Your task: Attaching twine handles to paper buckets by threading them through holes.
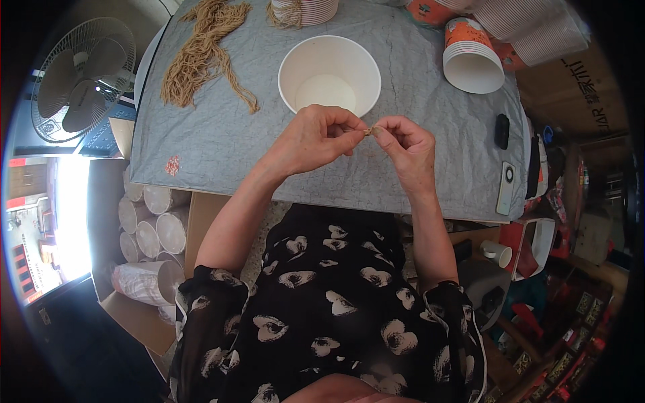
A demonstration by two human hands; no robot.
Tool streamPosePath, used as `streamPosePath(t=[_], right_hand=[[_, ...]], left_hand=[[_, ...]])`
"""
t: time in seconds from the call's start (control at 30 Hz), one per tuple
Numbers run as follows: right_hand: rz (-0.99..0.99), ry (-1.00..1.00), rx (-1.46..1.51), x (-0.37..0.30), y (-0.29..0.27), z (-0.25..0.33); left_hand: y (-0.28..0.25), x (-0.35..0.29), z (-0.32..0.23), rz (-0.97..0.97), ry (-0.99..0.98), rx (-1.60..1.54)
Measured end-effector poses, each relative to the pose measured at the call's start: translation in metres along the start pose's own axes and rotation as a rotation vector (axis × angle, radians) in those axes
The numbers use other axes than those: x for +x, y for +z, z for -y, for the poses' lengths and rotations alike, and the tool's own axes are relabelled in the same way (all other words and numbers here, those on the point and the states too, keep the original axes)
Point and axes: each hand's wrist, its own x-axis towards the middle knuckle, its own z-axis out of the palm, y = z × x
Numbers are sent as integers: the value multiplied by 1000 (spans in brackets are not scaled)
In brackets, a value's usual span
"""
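Note:
Both hands meet in front of a large white paper tub [304,62] that stands open at the middle of the table. My left hand [312,141] is closed in a pinch, thumb against fingers, on a short bit of brown twine [367,131]. Its other end is pinched by my right hand [408,149], thumb and forefinger pressed together. Only a little of the twine shows between the fingertips; the rest is hidden. A loose heap of the same kind of brown twine [200,57] lies at the far left of the table, one bunch trailing toward the tub.
A grey cloth [222,151] covers the table. Stacked tubs [314,10] stand at the back, and orange-and-white ones [474,67] lie at the far right. A black object [502,131] and a phone [505,188] rest by the right edge. A fan [82,80] stands left; boxed rolls [148,221] sit below.

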Motion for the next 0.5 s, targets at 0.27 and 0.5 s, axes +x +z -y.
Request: streamPosePath(t=[0.27,0.5], right_hand=[[-12,35,-101,-1,4,5],[-29,-1,-25,-3,6,2]], left_hand=[[4,0,-5,-60,-23,96],[5,0,-6,-64,-42,73]])
